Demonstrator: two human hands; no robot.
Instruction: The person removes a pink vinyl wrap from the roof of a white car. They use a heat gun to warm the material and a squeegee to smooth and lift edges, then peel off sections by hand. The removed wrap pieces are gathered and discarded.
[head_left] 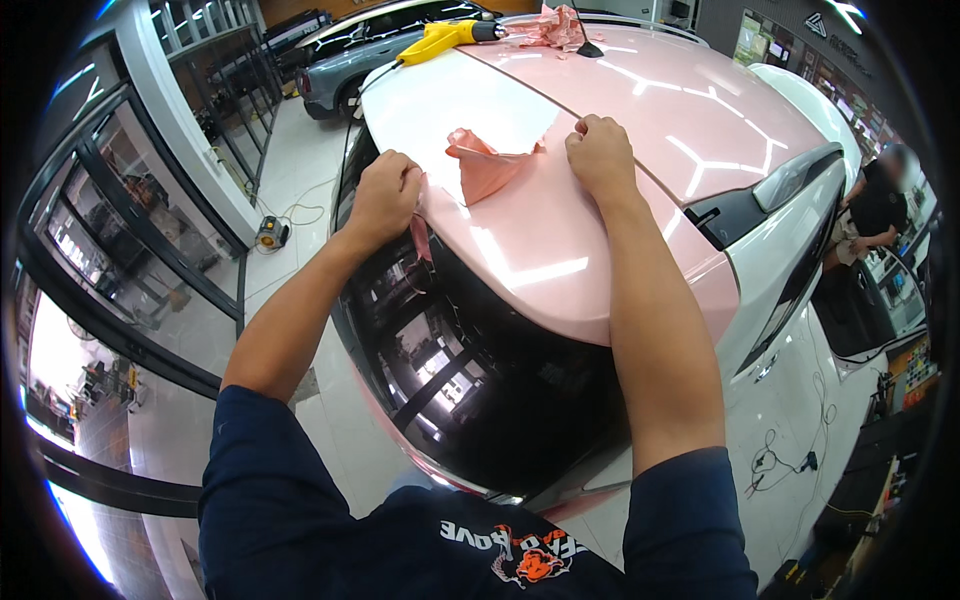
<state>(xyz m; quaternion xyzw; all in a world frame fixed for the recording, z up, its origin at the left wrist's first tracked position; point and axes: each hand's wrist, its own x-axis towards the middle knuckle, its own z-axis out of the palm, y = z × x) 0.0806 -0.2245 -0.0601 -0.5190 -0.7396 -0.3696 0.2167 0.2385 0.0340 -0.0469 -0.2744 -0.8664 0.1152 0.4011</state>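
- Pink film [545,240] spread over the car's rear spoiler, with the white panel [415,115] exposed beyond its ragged edge
- Left hand [386,196] closed narrow, film edge pinched at the spoiler's left side; pink strip [421,240] hung below it
- Right hand [602,158] curled narrow over the film near the roof gap; fingertips partly hidden, so whether film is gripped cannot be told
- Loose film flap [487,170] folded up between both hands
- Yellow heat gun [440,41] laid beyond the white panel, nozzle pointed toward crumpled film [555,27] by the antenna [589,48]
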